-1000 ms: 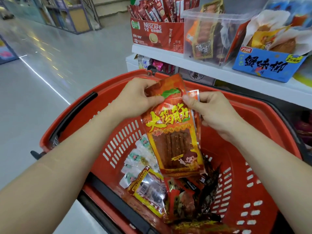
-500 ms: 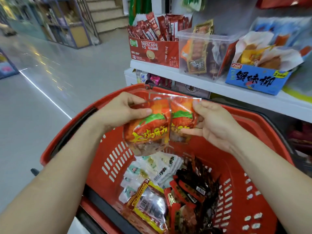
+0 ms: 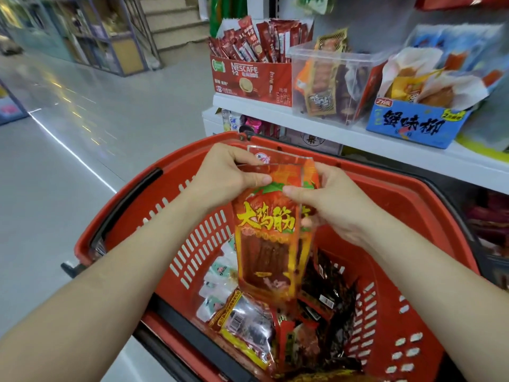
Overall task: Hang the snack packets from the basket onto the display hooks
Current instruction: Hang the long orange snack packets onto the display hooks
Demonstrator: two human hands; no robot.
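The left hand (image 3: 225, 175) and right hand (image 3: 330, 205) pinch snack packets (image 3: 267, 244) above the basket (image 3: 413, 199), seemingly aligning their tops; unseen hooks come next.

The basket (image 3: 413, 205) stands before the shelf (image 3: 358, 139); loose packets (image 3: 248, 323) lie inside, at its near edge.

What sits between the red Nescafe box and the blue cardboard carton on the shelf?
A clear plastic tub holding snack packets, shown in the head view.
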